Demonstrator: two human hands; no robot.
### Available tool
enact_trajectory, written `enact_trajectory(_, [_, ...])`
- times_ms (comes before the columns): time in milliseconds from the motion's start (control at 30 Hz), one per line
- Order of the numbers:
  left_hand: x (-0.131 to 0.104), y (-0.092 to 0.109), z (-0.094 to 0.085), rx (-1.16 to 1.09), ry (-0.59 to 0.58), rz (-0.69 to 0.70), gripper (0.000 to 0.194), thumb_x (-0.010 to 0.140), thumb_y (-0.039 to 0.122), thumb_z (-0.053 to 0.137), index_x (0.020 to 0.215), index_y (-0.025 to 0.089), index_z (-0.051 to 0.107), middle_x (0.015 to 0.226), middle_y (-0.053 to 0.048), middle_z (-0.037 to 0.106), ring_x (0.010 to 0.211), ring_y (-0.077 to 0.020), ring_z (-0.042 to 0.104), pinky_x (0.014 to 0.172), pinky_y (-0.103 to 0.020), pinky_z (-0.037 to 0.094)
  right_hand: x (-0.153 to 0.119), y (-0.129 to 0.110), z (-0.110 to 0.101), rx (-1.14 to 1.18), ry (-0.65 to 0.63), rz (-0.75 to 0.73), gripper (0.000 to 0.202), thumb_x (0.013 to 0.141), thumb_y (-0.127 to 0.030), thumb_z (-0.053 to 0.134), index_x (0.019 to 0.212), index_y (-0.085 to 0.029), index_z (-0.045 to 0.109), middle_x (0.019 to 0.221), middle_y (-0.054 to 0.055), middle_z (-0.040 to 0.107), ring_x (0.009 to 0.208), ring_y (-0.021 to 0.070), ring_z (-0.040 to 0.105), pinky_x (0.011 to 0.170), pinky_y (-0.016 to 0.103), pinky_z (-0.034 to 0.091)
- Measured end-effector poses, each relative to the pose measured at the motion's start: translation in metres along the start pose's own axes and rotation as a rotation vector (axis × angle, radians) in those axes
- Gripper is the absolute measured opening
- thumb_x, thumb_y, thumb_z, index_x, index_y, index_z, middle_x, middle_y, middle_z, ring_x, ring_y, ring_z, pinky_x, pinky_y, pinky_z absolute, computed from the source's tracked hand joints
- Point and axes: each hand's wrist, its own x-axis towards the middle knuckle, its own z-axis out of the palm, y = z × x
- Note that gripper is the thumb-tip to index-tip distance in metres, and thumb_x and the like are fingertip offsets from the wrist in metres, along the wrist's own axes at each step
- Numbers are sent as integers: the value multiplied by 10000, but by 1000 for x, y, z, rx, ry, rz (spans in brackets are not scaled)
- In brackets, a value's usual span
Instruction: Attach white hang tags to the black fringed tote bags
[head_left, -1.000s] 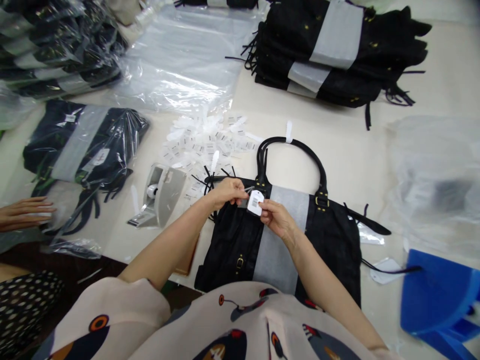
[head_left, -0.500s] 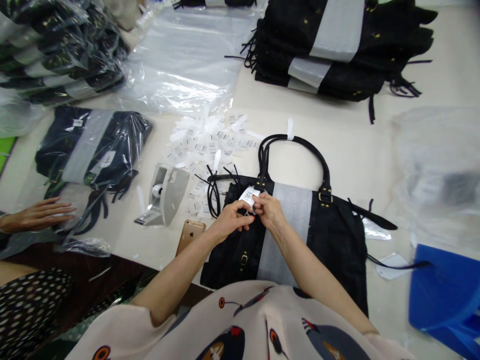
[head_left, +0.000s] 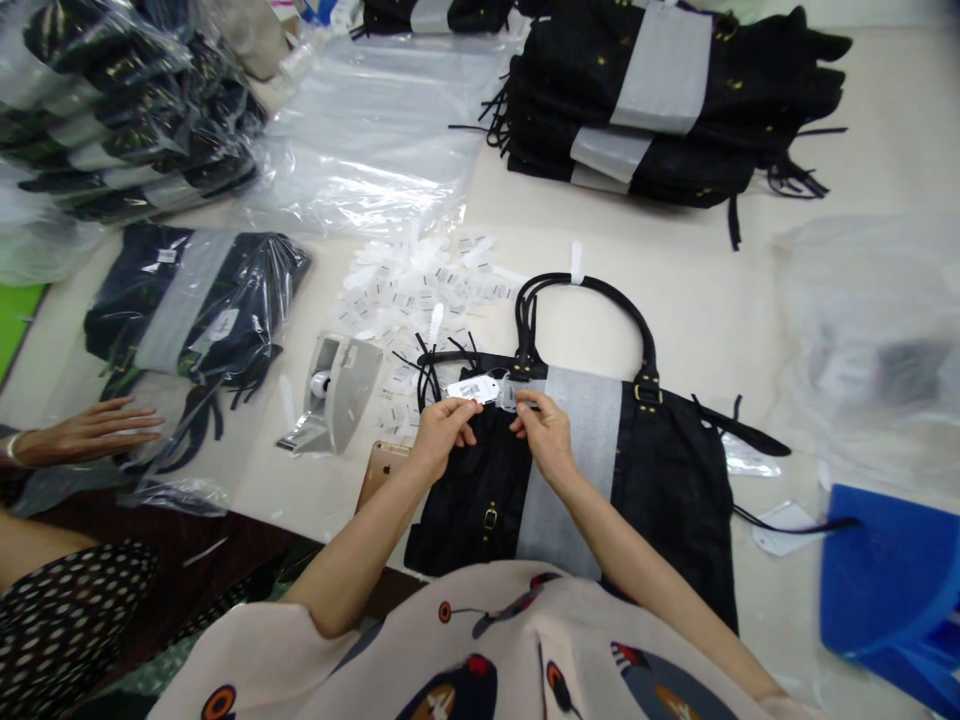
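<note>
A black handbag [head_left: 671,490] lies flat in front of me, with a grey band [head_left: 574,480] wrapped around its middle and its looped handles pointing away. Over its upper left part, my left hand [head_left: 444,432] pinches a white hang tag [head_left: 472,389] printed with a barcode. My right hand [head_left: 547,435], just to the right, has thumb and fingers closed on the edge of a small clear label [head_left: 513,394], next to the tag's holed end. A white paper strip [head_left: 576,262] is fastened round the handle.
Loose clear labels [head_left: 420,285] are heaped beyond the bag. A tape dispenser [head_left: 330,390] and a phone [head_left: 381,468] sit to its left. Stacked black bags [head_left: 667,150] stand behind, a blue tray [head_left: 885,580] at right. A co-worker's hand [head_left: 101,430] rests by a plastic-wrapped bag [head_left: 244,270].
My hands have drawn apart. The hang tag has swung left and now shows flat in my left hand, while the clear label has come into view at my right fingers.
</note>
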Motion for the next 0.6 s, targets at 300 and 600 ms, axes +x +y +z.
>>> enact_trajectory(300, [-49,-38,-27,0,-83,-35,232,699,330,604,807,131,651,566,-13,606,489,-75,500,450,-174,307,16,-1,-22,-1032,42,-375,361,760,-332,534,1075,-156,510,1092,116,537,1011,270,429,821,400,337])
enact_trajectory(600, [-32,7,-10,-600,-169,-103,211,693,296,604,813,126,642,953,-107,663,531,-81,542,488,-204,374,-1,16,13,-1290,19,-386,274,824,-259,471,1079,-159,489,929,103,526,866,232,463,708,338,299])
